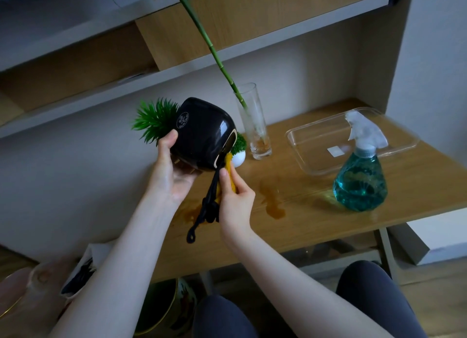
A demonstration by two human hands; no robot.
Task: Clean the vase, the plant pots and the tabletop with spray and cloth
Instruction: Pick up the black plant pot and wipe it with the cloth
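My left hand (pixel 171 170) grips a glossy black plant pot (pixel 204 133), tipped sideways in the air so its green plant (pixel 154 120) points left. My right hand (pixel 236 198) pinches a yellow cloth (pixel 230 172) with a dangling black cord against the pot's underside. A small white pot (pixel 239 158) with a green plant stands just behind. The clear glass vase (pixel 255 125) with a long green stalk stands on the wooden tabletop (pixel 316 211). The spray bottle (pixel 360 178) of blue liquid stands at the right.
A clear plastic tray (pixel 316 145) lies behind the spray bottle. Brown wet patches (pixel 274 206) mark the tabletop's middle. Shelves (pixel 177 72) run along the wall above. A bag and a patterned basin (pixel 164 310) sit on the floor at the left, my knees below.
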